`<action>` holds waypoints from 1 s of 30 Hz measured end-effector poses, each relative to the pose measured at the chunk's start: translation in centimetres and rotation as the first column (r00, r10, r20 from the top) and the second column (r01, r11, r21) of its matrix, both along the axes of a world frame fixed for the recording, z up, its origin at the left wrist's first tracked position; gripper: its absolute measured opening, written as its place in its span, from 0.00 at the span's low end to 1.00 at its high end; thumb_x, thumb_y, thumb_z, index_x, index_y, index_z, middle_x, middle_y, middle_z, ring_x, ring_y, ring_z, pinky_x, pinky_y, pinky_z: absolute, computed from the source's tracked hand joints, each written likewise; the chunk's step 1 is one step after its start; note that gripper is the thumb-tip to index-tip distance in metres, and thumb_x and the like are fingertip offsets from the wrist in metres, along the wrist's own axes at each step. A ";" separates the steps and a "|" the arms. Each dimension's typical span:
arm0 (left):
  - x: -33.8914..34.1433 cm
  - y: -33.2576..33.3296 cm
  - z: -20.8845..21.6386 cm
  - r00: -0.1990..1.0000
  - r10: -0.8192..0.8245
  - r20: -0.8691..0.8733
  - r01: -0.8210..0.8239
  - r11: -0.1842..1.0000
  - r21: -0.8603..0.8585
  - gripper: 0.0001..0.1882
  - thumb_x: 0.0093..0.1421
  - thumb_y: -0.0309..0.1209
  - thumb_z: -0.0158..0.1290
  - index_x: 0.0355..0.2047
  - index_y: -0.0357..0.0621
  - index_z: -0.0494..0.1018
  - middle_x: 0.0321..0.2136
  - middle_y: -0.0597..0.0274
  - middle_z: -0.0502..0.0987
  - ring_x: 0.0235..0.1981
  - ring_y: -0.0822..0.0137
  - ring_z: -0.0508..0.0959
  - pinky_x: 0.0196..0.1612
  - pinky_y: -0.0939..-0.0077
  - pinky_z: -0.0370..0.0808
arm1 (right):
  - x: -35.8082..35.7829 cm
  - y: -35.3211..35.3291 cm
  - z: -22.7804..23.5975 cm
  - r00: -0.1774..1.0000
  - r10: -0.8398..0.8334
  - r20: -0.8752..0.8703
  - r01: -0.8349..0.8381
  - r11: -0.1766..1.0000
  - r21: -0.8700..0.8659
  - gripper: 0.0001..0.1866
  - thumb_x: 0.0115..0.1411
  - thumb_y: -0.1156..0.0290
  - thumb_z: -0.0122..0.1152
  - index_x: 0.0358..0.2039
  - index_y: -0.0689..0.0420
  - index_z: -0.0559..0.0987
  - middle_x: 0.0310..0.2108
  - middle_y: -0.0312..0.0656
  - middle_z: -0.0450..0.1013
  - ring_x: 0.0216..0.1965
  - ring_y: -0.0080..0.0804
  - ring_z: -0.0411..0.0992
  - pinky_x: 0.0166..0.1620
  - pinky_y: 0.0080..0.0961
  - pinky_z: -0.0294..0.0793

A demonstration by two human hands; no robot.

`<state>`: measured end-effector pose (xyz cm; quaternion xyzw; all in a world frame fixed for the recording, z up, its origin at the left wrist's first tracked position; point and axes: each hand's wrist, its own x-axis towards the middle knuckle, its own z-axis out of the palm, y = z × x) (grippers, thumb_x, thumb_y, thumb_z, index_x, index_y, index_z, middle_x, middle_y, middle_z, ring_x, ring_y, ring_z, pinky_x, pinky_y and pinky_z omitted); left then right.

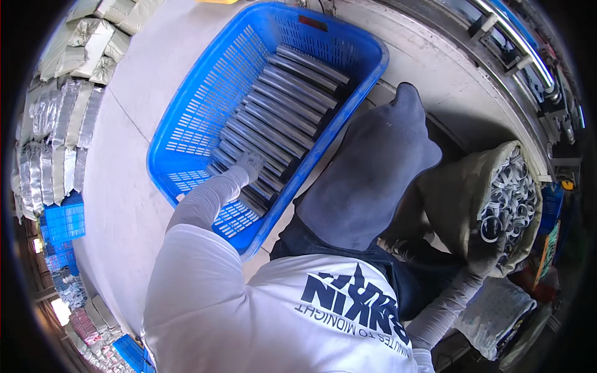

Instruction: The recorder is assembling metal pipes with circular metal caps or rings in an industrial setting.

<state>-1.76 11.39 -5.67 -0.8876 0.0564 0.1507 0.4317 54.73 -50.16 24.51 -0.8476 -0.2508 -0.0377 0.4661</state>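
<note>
My left hand (252, 164), in a pale glove, reaches into a blue plastic basket (324, 149). Its fingers bend down around one of the metal tubes (283, 115) near the basket's close end. Several shiny tubes lie there side by side, with dark ends toward the right wall. Over to the right, my right hand (491, 253) is at the near rim of a tan sack (457, 186). It is in shadow, and its fingers are hidden. Metal rings, looking like clamps (509, 202), fill the sack's mouth.
A grey cloth-covered shape (367, 180) lies between basket and sack, in front of my body. Metal machinery (522, 56) runs along the upper right. Wrapped bundles (68, 118) and blue crates (62, 224) are stacked at far left. A pale cloth (497, 314) hangs below the sack.
</note>
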 end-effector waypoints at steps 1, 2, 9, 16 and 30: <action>5.5 -4.0 -2.5 0.957 0.274 -0.094 -0.287 0.863 -0.416 0.16 0.64 0.31 0.51 0.50 0.46 0.80 0.49 0.53 0.83 0.53 0.48 0.81 0.56 0.53 0.77 | -1.0 -0.2 1.9 0.997 -0.030 0.070 0.038 0.993 -0.115 0.36 0.56 0.80 0.69 0.67 0.64 0.69 0.53 0.47 0.78 0.52 0.35 0.79 0.56 0.31 0.79; 12.0 -7.0 -1.5 0.838 0.433 -0.331 -0.531 0.510 -0.677 0.15 0.64 0.31 0.51 0.48 0.46 0.81 0.48 0.53 0.83 0.52 0.48 0.82 0.55 0.53 0.79 | -1.7 -0.1 3.2 0.992 -0.048 0.118 0.070 0.978 -0.198 0.36 0.56 0.80 0.69 0.66 0.64 0.69 0.54 0.48 0.78 0.53 0.35 0.78 0.56 0.31 0.79; 12.1 -10.2 0.2 0.844 0.499 -0.196 -0.337 0.209 -0.918 0.15 0.60 0.31 0.56 0.46 0.43 0.82 0.45 0.48 0.83 0.50 0.46 0.82 0.52 0.54 0.80 | -1.9 3.9 2.5 0.999 0.039 -0.030 -0.043 0.989 -0.144 0.34 0.55 0.82 0.68 0.64 0.64 0.72 0.56 0.47 0.77 0.55 0.33 0.78 0.57 0.30 0.79; 20.7 -10.1 4.9 0.738 0.617 -0.274 -0.356 0.011 -0.935 0.20 0.57 0.32 0.59 0.51 0.44 0.78 0.48 0.43 0.80 0.54 0.44 0.77 0.60 0.52 0.72 | -1.2 3.0 1.2 0.985 0.004 0.172 0.049 0.952 -0.302 0.28 0.65 0.62 0.67 0.62 0.61 0.74 0.55 0.48 0.78 0.56 0.40 0.77 0.57 0.35 0.79; 29.2 -8.9 20.1 0.537 0.837 -0.105 0.539 -0.436 -0.721 0.42 0.60 0.16 0.63 0.73 0.35 0.57 0.61 0.50 0.73 0.60 0.60 0.75 0.64 0.64 0.73 | -3.6 5.1 4.2 0.545 0.461 -0.701 0.373 0.615 0.694 0.33 0.78 0.45 0.35 0.61 0.63 0.73 0.38 0.50 0.81 0.24 0.32 0.76 0.25 0.23 0.75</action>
